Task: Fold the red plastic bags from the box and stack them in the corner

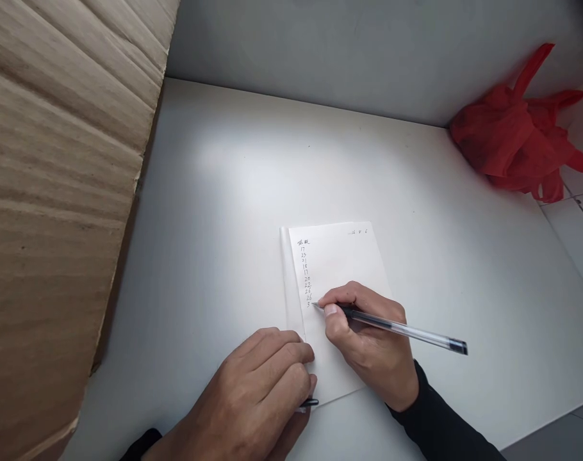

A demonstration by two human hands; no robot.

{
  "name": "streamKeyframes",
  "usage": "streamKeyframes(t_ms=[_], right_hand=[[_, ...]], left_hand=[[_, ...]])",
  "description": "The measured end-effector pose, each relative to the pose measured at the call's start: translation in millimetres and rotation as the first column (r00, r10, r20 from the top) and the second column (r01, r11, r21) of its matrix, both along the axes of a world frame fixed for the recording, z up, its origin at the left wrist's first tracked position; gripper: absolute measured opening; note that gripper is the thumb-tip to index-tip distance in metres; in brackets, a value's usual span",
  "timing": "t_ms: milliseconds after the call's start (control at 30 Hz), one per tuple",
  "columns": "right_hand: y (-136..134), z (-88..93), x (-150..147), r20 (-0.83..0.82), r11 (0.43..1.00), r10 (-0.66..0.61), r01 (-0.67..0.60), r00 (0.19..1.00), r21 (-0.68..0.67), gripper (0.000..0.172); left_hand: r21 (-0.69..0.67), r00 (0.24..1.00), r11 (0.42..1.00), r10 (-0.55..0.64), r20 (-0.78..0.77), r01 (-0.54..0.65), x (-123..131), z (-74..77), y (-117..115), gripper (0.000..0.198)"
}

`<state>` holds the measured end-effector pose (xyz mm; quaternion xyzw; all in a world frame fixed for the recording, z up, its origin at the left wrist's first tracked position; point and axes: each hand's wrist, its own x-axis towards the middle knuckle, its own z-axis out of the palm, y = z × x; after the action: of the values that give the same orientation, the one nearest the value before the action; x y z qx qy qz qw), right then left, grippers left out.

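Note:
A white notepad [339,256] lies on the white table, with a column of handwritten numbers down its left side and small marks at the top right. My right hand [373,339] grips a clear pen [402,328] with a black end; its tip touches the paper beside a "3" at the bottom of the column. My left hand [257,390] rests on the pad's lower left edge, fingers curled. From under its fingers sticks out a small black-tipped object [309,403], perhaps a pen cap; the rest of it is hidden.
A large cardboard piece [65,160] stands along the left side. At the back right corner of the table [253,166] sits a red plastic bag [512,137]. A grey wall [320,51] runs behind the table.

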<state>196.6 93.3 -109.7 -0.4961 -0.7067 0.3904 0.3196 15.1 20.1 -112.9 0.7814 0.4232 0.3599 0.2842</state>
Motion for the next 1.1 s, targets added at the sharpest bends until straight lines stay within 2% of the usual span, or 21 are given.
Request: streamKeyframes(t_ms=[300,467,600,700,767,933,1100], right_hand=[[1.5,0.6,-0.8,-0.011,1.0,0.0,0.0,1.0,-0.015,0.016],[-1.4,0.6,3.2,-0.074,0.999,-0.037,0.035,0.997,-0.033,0.016],[-4.1,-1.6,6.2,-0.243,0.992,-0.06,0.032,0.968,-0.12,0.019],[-6.0,-0.6,7.7,-0.458,0.981,-0.087,-0.005,0.885,-0.195,0.017],[-6.9,1.5,9.1,-0.535,0.971,-0.105,-0.03,0.838,-0.237,0.013],[-7.0,4.2,12.7,-0.466,0.951,-0.03,-0.118,0.884,-0.286,0.008],[-6.5,1.2,13.4,-0.445,0.949,0.021,-0.159,0.895,-0.274,0.006]], left_hand=[[0.019,1.0,1.0,0.007,0.013,-0.007,0.1,-2.5,-2.1,0.021],[0.012,1.0,1.0,-0.001,0.007,0.001,0.0,-0.1,-0.3,0.021],[-0.01,0.998,0.999,0.051,0.032,-0.05,-2.2,9.5,-5.2,0.015],[-0.18,0.981,0.969,0.183,0.062,-0.169,-4.2,14.2,-8.5,0.017],[-0.263,0.973,0.941,0.23,0.031,-0.214,-4.8,13.0,-7.6,0.022],[-0.208,0.98,0.962,0.191,0.051,-0.177,-5.2,0.4,-3.3,0.036],[-0.188,0.976,0.963,0.208,0.063,-0.193,-6.5,-5.0,-5.6,0.037]])
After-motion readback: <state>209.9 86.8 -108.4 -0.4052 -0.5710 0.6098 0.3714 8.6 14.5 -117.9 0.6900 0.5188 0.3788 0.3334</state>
